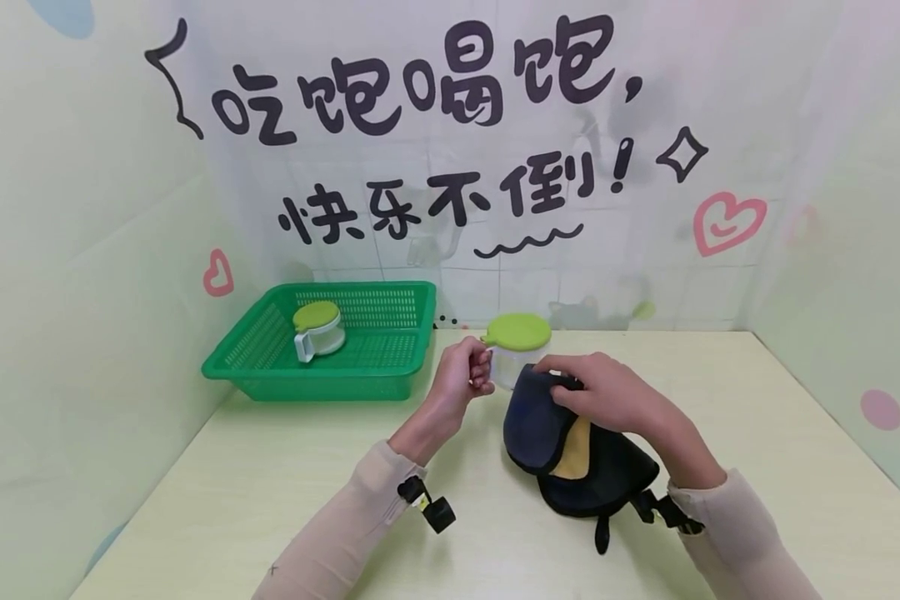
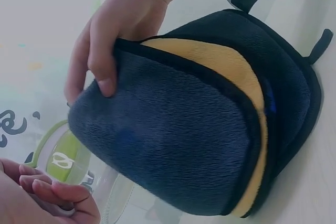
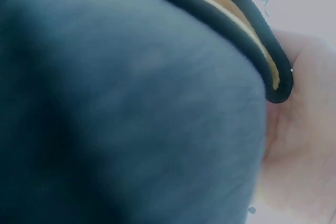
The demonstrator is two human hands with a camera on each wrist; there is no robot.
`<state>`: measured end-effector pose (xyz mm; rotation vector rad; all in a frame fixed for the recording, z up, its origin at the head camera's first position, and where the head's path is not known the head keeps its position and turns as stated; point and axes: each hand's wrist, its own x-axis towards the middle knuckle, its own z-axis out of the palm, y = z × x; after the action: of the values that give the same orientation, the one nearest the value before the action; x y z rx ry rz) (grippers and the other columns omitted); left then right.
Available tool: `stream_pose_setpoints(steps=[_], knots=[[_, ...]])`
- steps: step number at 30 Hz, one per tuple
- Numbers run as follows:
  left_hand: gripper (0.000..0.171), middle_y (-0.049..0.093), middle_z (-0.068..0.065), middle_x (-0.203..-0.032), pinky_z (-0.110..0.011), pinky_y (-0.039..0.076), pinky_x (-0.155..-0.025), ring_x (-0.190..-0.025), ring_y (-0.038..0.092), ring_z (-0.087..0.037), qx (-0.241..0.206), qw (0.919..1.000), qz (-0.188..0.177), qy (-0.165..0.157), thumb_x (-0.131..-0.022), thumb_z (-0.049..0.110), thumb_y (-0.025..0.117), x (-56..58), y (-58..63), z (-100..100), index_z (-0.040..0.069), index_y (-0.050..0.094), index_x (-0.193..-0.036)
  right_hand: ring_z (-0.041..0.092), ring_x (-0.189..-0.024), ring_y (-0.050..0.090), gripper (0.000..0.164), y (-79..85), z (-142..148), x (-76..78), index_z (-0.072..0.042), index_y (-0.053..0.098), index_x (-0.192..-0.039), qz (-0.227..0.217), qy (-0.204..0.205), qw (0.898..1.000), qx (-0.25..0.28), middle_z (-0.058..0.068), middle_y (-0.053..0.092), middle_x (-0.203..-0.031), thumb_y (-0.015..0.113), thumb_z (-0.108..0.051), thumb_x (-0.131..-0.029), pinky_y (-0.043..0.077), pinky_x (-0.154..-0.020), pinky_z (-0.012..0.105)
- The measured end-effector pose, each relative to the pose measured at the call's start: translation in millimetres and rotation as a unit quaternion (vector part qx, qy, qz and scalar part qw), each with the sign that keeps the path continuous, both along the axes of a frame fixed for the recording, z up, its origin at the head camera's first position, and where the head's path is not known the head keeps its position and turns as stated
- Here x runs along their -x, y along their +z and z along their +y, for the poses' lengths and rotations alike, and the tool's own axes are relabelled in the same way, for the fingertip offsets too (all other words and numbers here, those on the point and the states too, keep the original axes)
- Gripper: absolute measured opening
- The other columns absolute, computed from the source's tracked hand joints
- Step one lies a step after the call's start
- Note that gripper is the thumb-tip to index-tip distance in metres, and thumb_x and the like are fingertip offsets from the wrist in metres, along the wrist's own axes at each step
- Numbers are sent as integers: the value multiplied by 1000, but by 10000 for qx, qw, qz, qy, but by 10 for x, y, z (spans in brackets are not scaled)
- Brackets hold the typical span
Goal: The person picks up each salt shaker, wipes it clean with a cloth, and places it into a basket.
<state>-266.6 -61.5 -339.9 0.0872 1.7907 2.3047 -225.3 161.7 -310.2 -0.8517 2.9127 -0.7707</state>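
A clear seasoning jar with a green lid (image 1: 521, 332) stands on the table toward the back. My left hand (image 1: 465, 375) grips its handle, which the curled fingers mostly cover. In my right hand (image 1: 607, 387) is a folded cleaning cloth (image 1: 538, 425), dark blue with a yellow layer and black edging. The fingers and thumb pinch its upper edge beside the jar, and its lower part lies on the table. In the left wrist view the cloth (image 2: 173, 129) hides part of the jar (image 2: 65, 153). The cloth (image 3: 157, 108) fills most of the right wrist view.
At the back left sits a green plastic basket (image 1: 322, 387) with a second green-lidded jar (image 1: 322, 333) inside. A printed curtain (image 1: 420, 150) hangs behind the pale table (image 1: 450, 550), with side panels at left and right.
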Motion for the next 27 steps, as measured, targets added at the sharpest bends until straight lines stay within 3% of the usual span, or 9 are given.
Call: stream_pose_setpoints(steps=[5, 9, 14, 17, 23, 27], knots=[[20, 31, 3, -63, -25, 31, -57, -57, 28, -13, 42, 10000, -23, 73, -91, 12, 40, -2, 4, -5, 10, 39, -70, 13, -70, 50, 35, -28, -6, 17, -19, 67, -131, -120, 77, 9997, -177, -4, 57, -76, 56, -13, -98, 42, -73, 33], [20, 31, 3, -63, -25, 32, -56, -57, 28, -13, 65, 9999, -40, 88, -91, 12, 40, -2, 1, 1, 10, 39, -70, 12, -67, 47, 34, -8, -2, 7, -19, 68, -130, 123, -43, 9999, -27, -5, 54, -72, 57, -14, -98, 41, -71, 33], [20, 31, 3, -63, -25, 32, -56, -57, 28, -12, 92, 9999, 33, 38, -90, 11, 40, 6, 3, 10, 11, 39, -70, 13, -68, 47, 33, 17, 6, -10, -18, 70, -129, 331, -217, 9991, 172, -4, 61, -79, 57, -14, -98, 41, -73, 34], [20, 32, 2, -63, -25, 32, -57, -57, 29, -13, 112, 9999, 41, 29, -90, 12, 40, 9, -1, 6, 11, 39, -70, 13, -72, 50, 33, -6, 4, 4, -19, 70, -128, 188, -169, 9996, 95, -3, 64, -83, 57, -15, -98, 42, -74, 34], [21, 32, 2, -64, -25, 32, -56, -58, 29, -13, 146, 9999, -13, 51, -92, 13, 39, 9, -1, -4, 11, 39, -71, 13, -70, 50, 34, -56, 0, 36, -20, 69, -128, -146, -9, 9998, -126, -5, 57, -75, 57, -14, -97, 41, -72, 33], [20, 32, 2, -63, -25, 32, -56, -57, 29, -13, 124, 9999, -18, 49, -91, 12, 39, 3, 8, 6, 10, 39, -71, 14, -74, 52, 33, -26, 15, 22, -20, 70, -127, 43, -112, 9999, -108, -4, 62, -81, 58, -15, -97, 42, -73, 34]])
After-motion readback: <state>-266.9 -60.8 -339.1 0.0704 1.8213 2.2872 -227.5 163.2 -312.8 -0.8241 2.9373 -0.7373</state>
